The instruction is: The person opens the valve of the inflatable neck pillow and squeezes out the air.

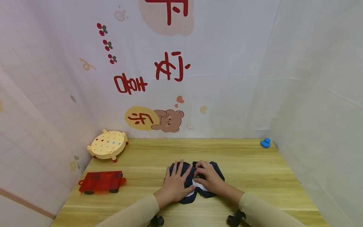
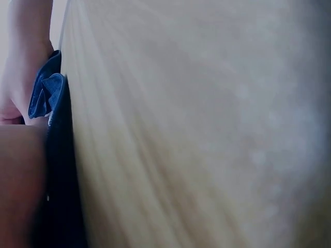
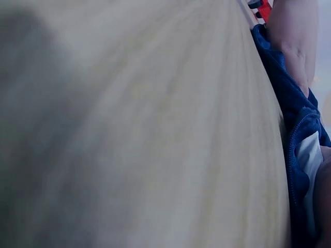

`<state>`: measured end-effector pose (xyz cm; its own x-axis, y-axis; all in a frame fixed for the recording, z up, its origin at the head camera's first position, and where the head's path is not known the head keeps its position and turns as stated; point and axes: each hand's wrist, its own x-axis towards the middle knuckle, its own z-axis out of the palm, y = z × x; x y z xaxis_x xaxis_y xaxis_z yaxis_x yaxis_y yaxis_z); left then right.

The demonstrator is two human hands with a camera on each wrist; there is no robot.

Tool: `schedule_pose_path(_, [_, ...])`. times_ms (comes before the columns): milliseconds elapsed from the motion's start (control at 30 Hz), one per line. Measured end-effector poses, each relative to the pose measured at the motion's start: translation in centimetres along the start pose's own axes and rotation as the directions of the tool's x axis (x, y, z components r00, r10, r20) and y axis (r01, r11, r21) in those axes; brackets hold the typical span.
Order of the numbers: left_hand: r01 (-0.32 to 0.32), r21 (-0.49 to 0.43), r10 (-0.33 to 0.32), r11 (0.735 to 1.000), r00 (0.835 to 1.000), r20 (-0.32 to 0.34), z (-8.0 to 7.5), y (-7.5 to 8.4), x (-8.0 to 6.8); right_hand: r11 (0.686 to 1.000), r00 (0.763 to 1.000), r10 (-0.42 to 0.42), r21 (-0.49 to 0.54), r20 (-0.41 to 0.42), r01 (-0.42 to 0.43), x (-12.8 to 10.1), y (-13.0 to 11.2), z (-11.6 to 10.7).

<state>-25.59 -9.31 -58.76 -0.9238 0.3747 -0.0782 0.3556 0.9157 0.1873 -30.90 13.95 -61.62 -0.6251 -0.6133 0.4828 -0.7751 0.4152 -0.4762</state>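
Note:
A navy zippered cloth pouch with a white inner part lies spread on the wooden table in front of me. My left hand rests flat on its left side, fingers straight and spread. Over the right side, my right hand has bent fingers, with thumb and forefinger pinching the pouch near its middle; the fingers partly hide that spot. In the right wrist view a zip runs along the edge of the pouch, beside the white part. The left wrist view shows a folded navy flap by the right hand.
At the left of the wooden table stands a red toy cart with black wheels. Behind it is a round cream toy with pegs and coloured dots. A blue duck sits at the far right corner. Printed curtains surround the table.

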Motion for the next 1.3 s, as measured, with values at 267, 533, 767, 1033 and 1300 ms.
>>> schedule_pose_path(267, [-0.031,-0.182,0.012,0.983,0.995,-0.103,-0.8,-0.7,1.0,0.995,1.0,0.006,0.096,0.001,-0.006,1.0,0.9,-0.3])
schedule_pose_path(533, [-0.055,0.011,0.056,0.998,0.997,-0.06,0.0,-0.7,1.2,0.999,0.999,0.016,0.037,0.052,-0.018,0.8,0.5,0.0])
schedule_pose_path(767, [-0.034,0.054,0.037,0.998,0.998,-0.044,0.1,0.0,0.6,0.995,0.997,0.03,-0.093,0.073,-0.023,0.1,-0.4,0.4])
schedule_pose_path(1033, [-0.029,0.077,0.034,0.997,0.998,-0.06,0.2,0.2,0.5,0.995,0.998,0.009,-0.105,0.063,-0.002,0.0,-0.5,0.3])
schedule_pose_path(1300, [-0.054,-0.076,0.049,0.996,0.996,-0.074,0.2,-0.3,0.9,0.998,1.0,-0.011,0.058,0.004,0.011,-0.2,0.4,-0.1])
